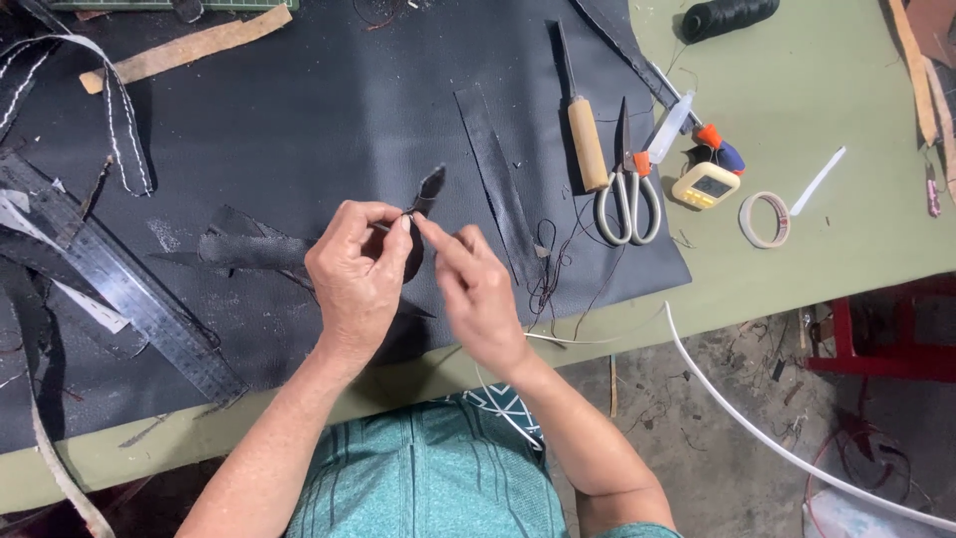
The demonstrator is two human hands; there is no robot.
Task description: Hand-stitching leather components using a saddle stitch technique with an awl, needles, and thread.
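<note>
Over a green worktop [817, 90] spread with black leather [329, 110], a small black leather scrap [426, 194] is being pinched by both hands, left [357, 274] and right [476, 294], scissors [627, 189] nearby.

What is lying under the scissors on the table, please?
The scissors lie partly on the black leather sheet, handles near its edge, over the green table. Anything directly beneath the blades is covered.
</note>
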